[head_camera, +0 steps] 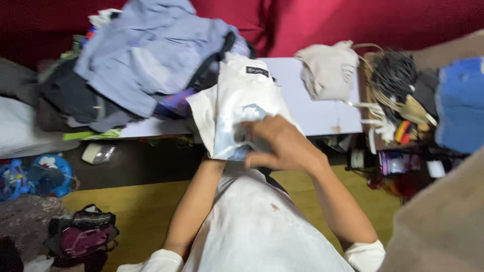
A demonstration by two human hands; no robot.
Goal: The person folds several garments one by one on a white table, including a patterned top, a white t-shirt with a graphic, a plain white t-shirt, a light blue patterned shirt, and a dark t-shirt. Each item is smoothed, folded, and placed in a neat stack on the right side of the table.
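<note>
Folding looks to be the step in hand: the right hand lies flat, fingers spread, pressing a white garment against the front edge of the white table. The left hand is hidden under that cloth, so I cannot tell its grip; only the forearm shows. As a judgement, the next move calls for both hands to keep the cloth smooth and its edges even. 1 small black rectangular label sits near the garment's top. A heap of blue and dark clothes lies at the table's left, a beige cloth to the right.
</note>
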